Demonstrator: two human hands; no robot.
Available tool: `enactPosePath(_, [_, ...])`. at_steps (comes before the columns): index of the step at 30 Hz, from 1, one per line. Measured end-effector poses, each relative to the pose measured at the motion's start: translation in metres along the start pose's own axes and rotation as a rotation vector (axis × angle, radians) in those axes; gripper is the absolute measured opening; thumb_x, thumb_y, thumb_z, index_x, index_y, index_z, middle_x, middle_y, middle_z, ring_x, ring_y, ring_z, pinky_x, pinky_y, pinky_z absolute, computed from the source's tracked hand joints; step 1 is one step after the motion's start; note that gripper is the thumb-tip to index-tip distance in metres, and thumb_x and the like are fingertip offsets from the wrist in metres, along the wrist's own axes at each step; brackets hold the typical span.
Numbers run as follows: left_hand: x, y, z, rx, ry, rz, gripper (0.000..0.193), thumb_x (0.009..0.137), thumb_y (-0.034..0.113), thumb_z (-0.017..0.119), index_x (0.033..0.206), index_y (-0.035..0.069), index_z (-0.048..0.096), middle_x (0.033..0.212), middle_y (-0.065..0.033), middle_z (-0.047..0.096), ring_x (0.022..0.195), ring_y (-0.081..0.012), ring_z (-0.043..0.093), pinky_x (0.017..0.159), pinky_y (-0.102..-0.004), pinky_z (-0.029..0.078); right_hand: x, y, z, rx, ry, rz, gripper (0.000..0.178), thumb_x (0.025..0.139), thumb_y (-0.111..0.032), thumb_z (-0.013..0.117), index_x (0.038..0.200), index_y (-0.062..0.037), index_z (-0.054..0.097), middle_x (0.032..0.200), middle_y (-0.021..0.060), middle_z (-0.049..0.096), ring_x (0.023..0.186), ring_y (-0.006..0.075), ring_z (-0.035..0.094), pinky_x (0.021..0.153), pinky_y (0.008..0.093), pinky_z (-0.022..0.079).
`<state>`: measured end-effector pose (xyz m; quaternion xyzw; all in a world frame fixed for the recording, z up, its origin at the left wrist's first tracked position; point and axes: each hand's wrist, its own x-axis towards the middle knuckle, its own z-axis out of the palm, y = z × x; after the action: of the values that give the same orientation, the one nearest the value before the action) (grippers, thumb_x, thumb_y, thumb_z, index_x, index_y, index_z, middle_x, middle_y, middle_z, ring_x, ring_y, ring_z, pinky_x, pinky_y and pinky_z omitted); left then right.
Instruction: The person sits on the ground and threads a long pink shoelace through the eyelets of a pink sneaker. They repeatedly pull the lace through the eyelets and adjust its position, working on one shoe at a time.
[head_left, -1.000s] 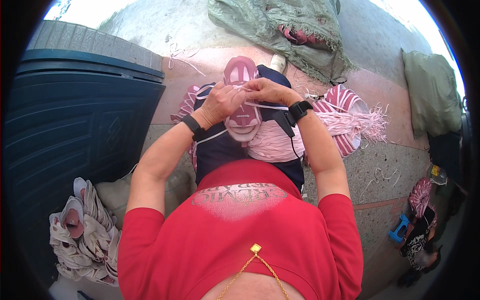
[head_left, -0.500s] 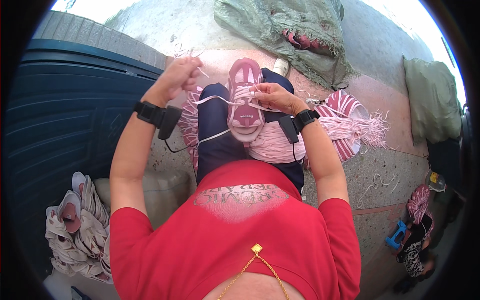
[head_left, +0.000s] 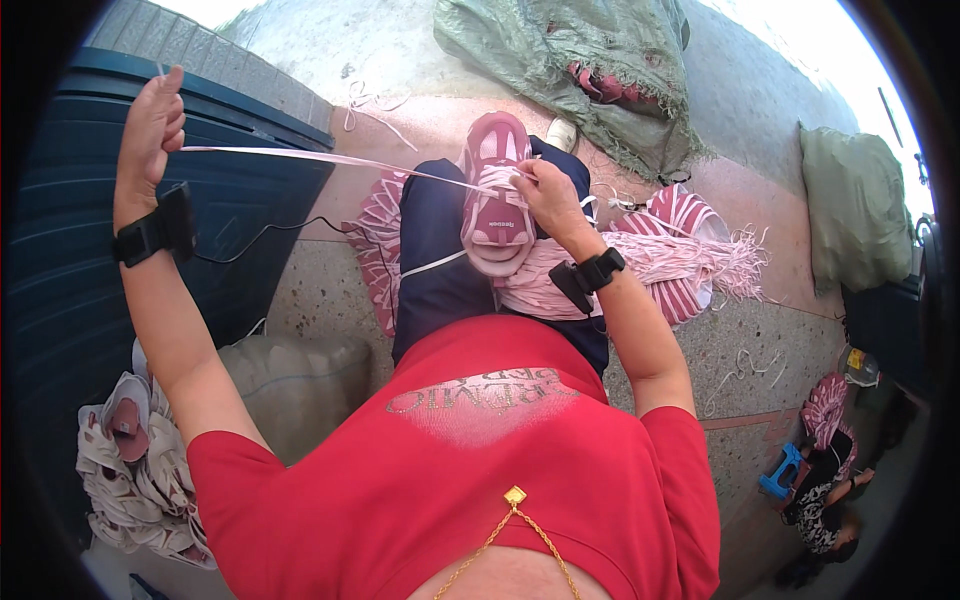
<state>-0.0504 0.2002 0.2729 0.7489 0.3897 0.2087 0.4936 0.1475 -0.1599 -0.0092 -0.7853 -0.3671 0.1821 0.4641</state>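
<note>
A pink and white sneaker lies across my thighs, its tongue and lace rows facing up. My left hand is raised far to the left, closed round one end of a pale shoelace. That lace runs taut from the fist to the eyelets. At the right side of the shoe, my right hand pinches at the lacing with thumb and forefinger; the bit between the fingertips is small but looks like lace. A thick bundle of pale pink laces lies over my right thigh and beyond it.
Pink-striped shoe parts are piled left of my legs, more to the right. White shoe uppers are heaped at lower left by a stuffed sack. Green sacks stand ahead. A blue metal panel borders the left. Another person is at lower right.
My left hand has swung outward to the far left, drawing the lace out long and straight. My right hand has stayed at the shoe, shifting slightly right.
</note>
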Motion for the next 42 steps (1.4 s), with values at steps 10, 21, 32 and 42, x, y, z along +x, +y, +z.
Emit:
enactPosePath(10, [-0.07,-0.154,0.202,-0.153,-0.794,-0.388,0.023,0.093,0.02,0.054,0.095,0.001,0.065,0.067,0.0026,0.055,0.058,-0.0047,0.051,0.053,-0.0183,0.039,-0.048,0.011,-0.028,-0.231,-0.259,-0.031,0.021,0.085,-0.013,0.051,0.081,0.0025,0.065,0.082,0.0205,0.061,0.08,0.0344,0.059,0.074,0.0415,0.046])
enactPosePath(21, [-0.104,-0.194,0.257,0.557,-0.358,0.645,0.016,0.084,0.017,0.06,0.087,0.006,0.071,0.078,-0.0104,0.064,0.089,-0.0312,0.056,0.08,-0.0388,0.044,-0.027,0.008,-0.005,-0.614,-0.117,-0.165,0.015,0.078,-0.009,0.053,0.082,-0.0016,0.066,0.1,0.0102,0.06,0.094,0.0291,0.053,0.079,0.0412,0.043])
enactPosePath(32, [-0.105,-0.182,0.269,0.859,-0.339,0.721,0.017,0.079,0.019,0.06,0.067,0.007,0.065,0.073,-0.0103,0.061,0.078,-0.0302,0.054,0.071,-0.0405,0.045,-0.029,0.003,0.0,-0.894,-0.041,-0.332,0.009,0.074,-0.013,0.056,0.075,-0.009,0.064,0.082,0.0056,0.055,0.086,0.0218,0.051,0.073,0.0367,0.036])
enactPosePath(42, [-0.113,-0.186,0.278,0.645,-0.212,0.59,0.016,0.076,0.022,0.066,0.076,0.007,0.068,0.077,-0.0118,0.064,0.085,-0.0284,0.057,0.072,-0.0407,0.045,-0.022,-0.005,-0.004,-1.036,-0.21,-0.536,0.01,0.074,-0.013,0.055,0.075,-0.0082,0.064,0.076,0.0055,0.056,0.081,0.0209,0.051,0.074,0.0353,0.036])
